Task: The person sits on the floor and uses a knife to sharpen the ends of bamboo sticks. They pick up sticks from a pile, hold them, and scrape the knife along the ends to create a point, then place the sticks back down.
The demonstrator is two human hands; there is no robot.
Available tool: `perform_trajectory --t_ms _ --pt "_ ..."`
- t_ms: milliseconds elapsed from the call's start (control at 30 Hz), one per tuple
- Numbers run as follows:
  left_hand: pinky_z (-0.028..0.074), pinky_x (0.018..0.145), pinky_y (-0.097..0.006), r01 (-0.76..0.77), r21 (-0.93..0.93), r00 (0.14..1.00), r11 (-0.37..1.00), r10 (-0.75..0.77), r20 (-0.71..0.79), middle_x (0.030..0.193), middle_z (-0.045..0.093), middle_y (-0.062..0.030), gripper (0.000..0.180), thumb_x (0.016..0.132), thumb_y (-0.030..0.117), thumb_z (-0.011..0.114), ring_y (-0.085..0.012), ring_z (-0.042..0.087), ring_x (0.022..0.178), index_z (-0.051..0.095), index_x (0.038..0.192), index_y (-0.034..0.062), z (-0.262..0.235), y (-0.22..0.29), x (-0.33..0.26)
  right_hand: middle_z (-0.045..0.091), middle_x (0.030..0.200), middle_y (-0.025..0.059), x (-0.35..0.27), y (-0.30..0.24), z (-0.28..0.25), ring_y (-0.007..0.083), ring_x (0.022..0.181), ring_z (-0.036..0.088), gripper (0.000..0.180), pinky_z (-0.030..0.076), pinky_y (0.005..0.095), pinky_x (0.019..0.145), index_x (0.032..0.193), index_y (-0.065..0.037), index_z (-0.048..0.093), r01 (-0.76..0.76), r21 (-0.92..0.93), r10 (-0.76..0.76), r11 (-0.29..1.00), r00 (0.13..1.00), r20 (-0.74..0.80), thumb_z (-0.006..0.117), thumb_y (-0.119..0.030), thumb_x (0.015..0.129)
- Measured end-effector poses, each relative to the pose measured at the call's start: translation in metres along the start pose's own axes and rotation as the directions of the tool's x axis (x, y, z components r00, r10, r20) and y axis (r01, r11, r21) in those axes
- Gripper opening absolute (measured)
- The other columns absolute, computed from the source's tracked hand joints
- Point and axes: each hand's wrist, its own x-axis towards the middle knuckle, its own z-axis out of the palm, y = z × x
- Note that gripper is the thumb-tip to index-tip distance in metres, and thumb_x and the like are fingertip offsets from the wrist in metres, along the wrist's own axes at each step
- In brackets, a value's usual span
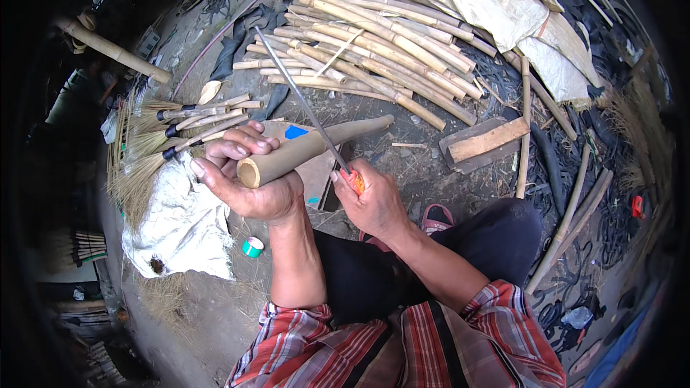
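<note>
Head view, looking down: the person's left hand (244, 176) is wrapping closed around the cut end of a thick bamboo piece (309, 151), which is slanting up and away to the right. Just beside it, the right hand (370, 201) is clenching the orange handle of a long thin blade (302, 104), its metal lying across the bamboo. Beyond the hands, a heap of bamboo sticks (374, 43) is lying on the ground; left of the grip, finished brooms (165, 136) are resting above a white sack (180, 223).
</note>
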Motion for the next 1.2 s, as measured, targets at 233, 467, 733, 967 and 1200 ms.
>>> perform_trajectory --t_ms 233,467,733,967,1200 --pt "0.047 0.062 -0.031 0.025 -0.071 0.996 0.997 -0.031 -0.089 0.07 0.053 -0.0082 0.051 0.11 0.047 0.031 -0.0179 0.053 0.066 0.048 0.078 0.0108 0.016 0.002 0.006 0.064 0.07 0.0224 0.003 -0.013 -0.005 0.0434 0.069 0.068 0.025 0.05 0.0463 0.056 0.091 0.0 0.059 0.119 -0.068 -0.126 0.991 0.986 -0.111 0.069 -0.022 0.095" --pt "0.045 0.061 -0.03 0.064 -0.083 0.994 0.994 -0.071 -0.085 0.07 0.052 -0.0076 0.058 0.111 0.047 0.027 -0.0176 0.052 0.065 0.052 0.075 0.0096 0.016 0.01 0.007 0.063 0.068 0.0186 -0.001 -0.001 -0.015 0.0335 0.06 0.065 0.027 0.048 0.0424 0.057 0.09 0.001 0.061 -0.065 -0.079 0.053 0.995 0.989 -0.142 0.068 -0.024 0.096" --pt "0.047 0.09 -0.042 -0.001 -0.205 0.998 0.979 0.016 0.069 0.068 0.056 -0.0099 0.073 0.104 0.068 0.018 -0.0205 0.056 0.057 0.057 0.09 0.0079 -0.001 -0.004 -0.001 0.064 0.072 0.024 0.001 -0.005 -0.015 0.0457 0.07 0.066 0.024 0.05 0.0485 0.059 0.093 0.0 0.058 -0.173 -0.13 0.164 0.976 0.984 -0.076 0.068 -0.022 0.095" --pt "0.044 0.094 -0.043 0.074 -0.201 0.993 0.977 -0.053 0.106 0.062 0.055 -0.0087 0.07 0.106 0.061 0.015 -0.021 0.057 0.052 0.054 0.078 0.01 -0.006 -0.002 0.001 0.066 0.075 0.025 -0.003 -0.005 -0.017 0.0466 0.074 0.068 0.026 0.052 0.049 0.061 0.093 0.0 0.06 -0.023 -0.199 0.007 0.98 0.997 -0.083 0.067 -0.024 0.096" --pt "0.043 0.088 -0.042 0.146 -0.235 0.98 0.961 -0.108 0.166 0.058 0.055 -0.0089 0.075 0.108 0.056 0.01 -0.0234 0.054 0.047 0.056 0.071 0.0093 -0.016 -0.001 0.005 0.066 0.073 0.0219 -0.011 -0.012 -0.018 0.0446 0.07 0.068 0.024 0.052 0.0464 0.06 0.094 -0.001 0.06 0.032 -0.066 -0.038 0.997 0.995 -0.089 0.07 -0.023 0.095"
